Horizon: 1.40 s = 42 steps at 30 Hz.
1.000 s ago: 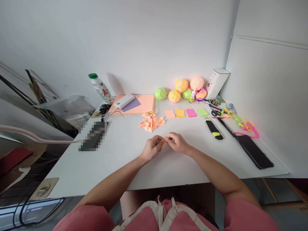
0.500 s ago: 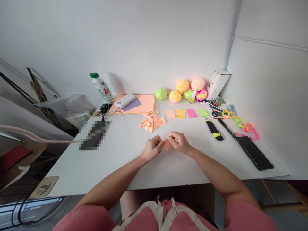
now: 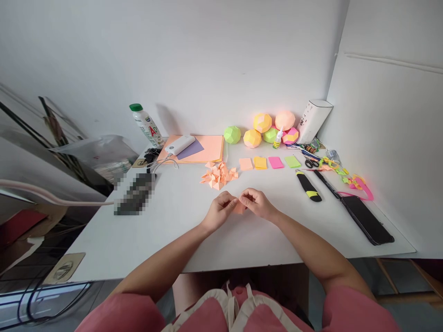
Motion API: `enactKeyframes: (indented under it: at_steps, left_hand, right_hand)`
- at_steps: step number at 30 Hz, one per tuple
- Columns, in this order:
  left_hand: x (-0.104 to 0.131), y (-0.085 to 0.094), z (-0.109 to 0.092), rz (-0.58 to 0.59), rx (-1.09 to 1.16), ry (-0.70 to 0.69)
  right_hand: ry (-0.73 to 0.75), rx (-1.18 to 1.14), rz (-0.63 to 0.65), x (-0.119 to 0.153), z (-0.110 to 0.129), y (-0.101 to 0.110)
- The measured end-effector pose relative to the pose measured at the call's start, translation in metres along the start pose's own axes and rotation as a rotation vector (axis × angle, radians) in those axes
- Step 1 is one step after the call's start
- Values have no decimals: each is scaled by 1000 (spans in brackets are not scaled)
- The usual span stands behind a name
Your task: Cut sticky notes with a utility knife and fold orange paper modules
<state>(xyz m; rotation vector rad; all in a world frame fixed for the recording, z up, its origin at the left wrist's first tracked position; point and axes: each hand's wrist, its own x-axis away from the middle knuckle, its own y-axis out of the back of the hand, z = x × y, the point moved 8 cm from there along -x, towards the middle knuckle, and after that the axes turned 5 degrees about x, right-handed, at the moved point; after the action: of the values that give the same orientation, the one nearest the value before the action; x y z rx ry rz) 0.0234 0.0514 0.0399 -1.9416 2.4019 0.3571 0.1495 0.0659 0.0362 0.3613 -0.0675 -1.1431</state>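
Between my hands is a small piece of orange paper point(image 3: 239, 208), partly hidden by the fingers. My left hand point(image 3: 221, 208) pinches its left side, and my right hand point(image 3: 256, 203) pinches its upper right. Both hands are closed, with the thumbs nearly touching above the paper. Just beyond them lies a loose pile of folded orange paper pieces point(image 3: 218, 175). Small square stacks of paper sit in a row behind: orange point(image 3: 246, 164), yellow point(image 3: 260, 163), pink point(image 3: 276, 162) and green point(image 3: 292, 161).
Several faceted paper balls point(image 3: 252, 138) and a small glue bottle point(image 3: 278, 138) stand by the wall. Rightward lie a utility knife point(image 3: 309, 186), scissors point(image 3: 311, 163) and a black phone point(image 3: 367, 219). A power bank point(image 3: 180, 145) rests on orange sheets point(image 3: 211, 143), near a white bottle point(image 3: 148, 127).
The thumbs have come closer together over the orange paper, and the paper has turned slightly. My left hand has tilted a little upward. Everything else on the table stays put.
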Motion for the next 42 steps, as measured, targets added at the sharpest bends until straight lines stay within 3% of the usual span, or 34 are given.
enactKeyframes:
  at_steps: [4, 7, 14, 20, 26, 30, 34, 42]
  left_hand:
    - [0, 9, 13, -115, 178, 147]
    - [-1, 9, 17, -130, 277, 193]
    - [0, 6, 9, -68, 229, 176]
    - [0, 0, 12, -15, 311, 171]
    - [1, 4, 10, -106, 449, 138]
    - [0, 1, 10, -90, 479, 151]
    - [0, -4, 10, -29, 461, 127]
    - [0, -3, 11, -12, 390, 93]
  right_hand:
    - [2, -70, 15, 0, -4, -3]
    - [5, -53, -2, 0, -5, -2]
    - [36, -150, -137, -1, -3, 12]
    - [35, -187, -116, -1, -3, 8]
    - [27, -201, -111, 0, -2, 8]
    - [29, -184, -115, 1, -1, 9]
    - [31, -196, -112, 1, 1, 9]
    - [30, -149, -100, 1, 1, 8]
